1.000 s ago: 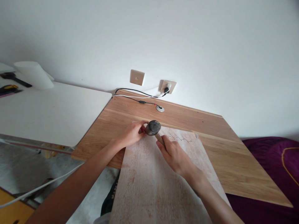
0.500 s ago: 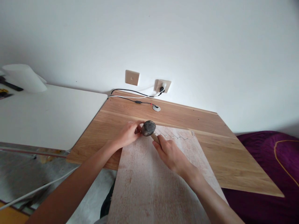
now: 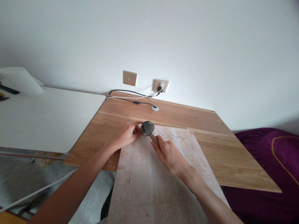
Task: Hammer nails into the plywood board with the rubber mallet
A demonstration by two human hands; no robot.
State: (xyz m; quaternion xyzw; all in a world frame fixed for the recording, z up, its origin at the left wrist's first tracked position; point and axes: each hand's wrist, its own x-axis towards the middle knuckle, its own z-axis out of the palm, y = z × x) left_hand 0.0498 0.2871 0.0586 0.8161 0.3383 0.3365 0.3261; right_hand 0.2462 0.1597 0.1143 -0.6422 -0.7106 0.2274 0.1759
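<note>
My right hand [image 3: 167, 154] is wrapped round the wooden handle of a hammer with a dark round head [image 3: 147, 128]. The head sits low over the far left corner of a pale whitewashed board [image 3: 149, 180] that lies on a wooden table top [image 3: 210, 146]. My left hand [image 3: 127, 134] rests at that corner just left of the hammer head, fingers pinched together on something too small to make out. A zigzag row of small metal fasteners [image 3: 173, 136] runs along the board's far edge.
A white table [image 3: 46, 115] adjoins on the left, with a white roll [image 3: 21, 80] at its far end. A wall switch [image 3: 130, 78] and socket [image 3: 160, 85] with black and white cables [image 3: 130, 98] sit behind. A purple cushion [image 3: 263, 161] lies at right.
The view has drifted slightly, so everything sits a little further left in the picture. The hammer head and both hands keep nearly the same place at the board's corner.
</note>
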